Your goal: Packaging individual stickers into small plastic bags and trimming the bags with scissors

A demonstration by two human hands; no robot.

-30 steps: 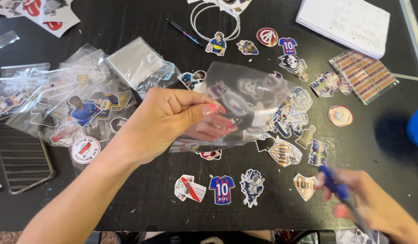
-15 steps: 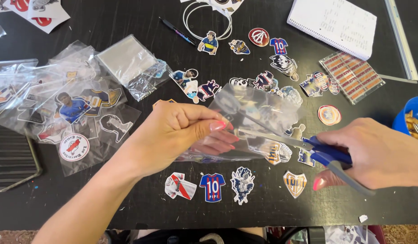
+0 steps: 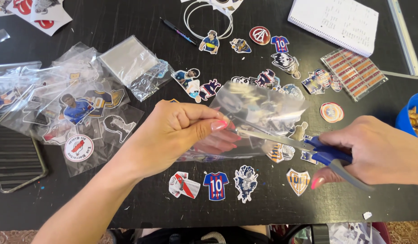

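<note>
My left hand [image 3: 182,131] pinches the edge of a clear plastic bag [image 3: 258,108] and holds it up over the black table [image 3: 127,199]. My right hand [image 3: 376,151] grips blue-handled scissors [image 3: 304,147]; their metal blades reach left into the bag's lower edge, close to my left fingertips. Cut-out stickers lie under and around the bag, among them a jersey sticker [image 3: 216,185], a shield sticker [image 3: 298,180] and a round badge sticker [image 3: 332,112].
A pile of clear sleeves holding stickers [image 3: 69,108] lies at the left, with a dark phone [image 3: 14,158] below it. At the back are a notepad [image 3: 335,20], a pen [image 3: 178,30], a white cord [image 3: 209,18] and a striped card [image 3: 353,72]. A blue container [image 3: 410,117] stands at the right edge.
My right hand has come up from the lower right with the scissors and brought the blades to the bag. My left hand has lifted and turned the bag slightly.
</note>
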